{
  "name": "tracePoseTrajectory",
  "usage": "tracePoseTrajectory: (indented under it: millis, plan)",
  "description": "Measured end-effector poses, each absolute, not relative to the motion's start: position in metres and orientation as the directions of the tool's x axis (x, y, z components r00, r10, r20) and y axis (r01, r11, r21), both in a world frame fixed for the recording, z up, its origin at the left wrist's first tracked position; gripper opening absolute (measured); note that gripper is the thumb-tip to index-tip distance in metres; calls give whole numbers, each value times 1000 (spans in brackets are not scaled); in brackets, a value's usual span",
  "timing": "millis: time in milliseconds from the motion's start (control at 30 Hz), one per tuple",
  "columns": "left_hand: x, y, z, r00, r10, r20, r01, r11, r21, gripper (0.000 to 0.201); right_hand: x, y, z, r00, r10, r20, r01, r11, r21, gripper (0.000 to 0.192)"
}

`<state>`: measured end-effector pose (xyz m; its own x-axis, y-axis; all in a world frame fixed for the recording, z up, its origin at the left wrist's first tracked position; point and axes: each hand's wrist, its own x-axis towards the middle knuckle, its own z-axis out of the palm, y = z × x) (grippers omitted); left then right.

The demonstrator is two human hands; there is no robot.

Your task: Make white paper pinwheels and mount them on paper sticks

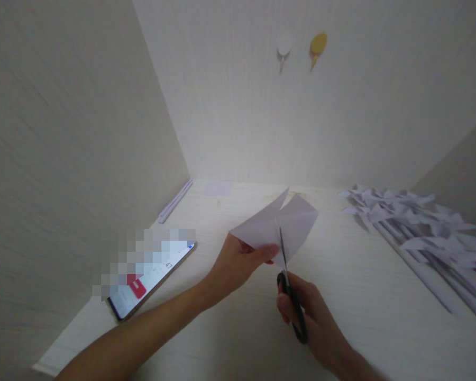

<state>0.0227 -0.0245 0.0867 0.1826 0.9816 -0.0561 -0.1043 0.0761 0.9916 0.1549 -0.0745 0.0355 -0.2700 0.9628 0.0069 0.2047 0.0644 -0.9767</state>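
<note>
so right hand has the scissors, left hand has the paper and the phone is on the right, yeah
Not quite: the head view shows the phone on the left. The right hand does have the scissors, the left hand the paper.

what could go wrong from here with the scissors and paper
The left hand has its thumb close to the blades of the scissors, so a slip might nick it. The paper already has a slit open at its far edge; cutting too far toward the middle could split it. The left hand grips only one side, so the other side might bend or twist under the blades.
</note>
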Motion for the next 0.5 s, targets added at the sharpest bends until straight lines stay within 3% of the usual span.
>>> tracePoseTrajectory:
  millis: [500]
  plan:
    - [24,-25,89,164,984,-73,-105,91,990,13,155,-76,35,-258,966,-9,257,60,-965,32]
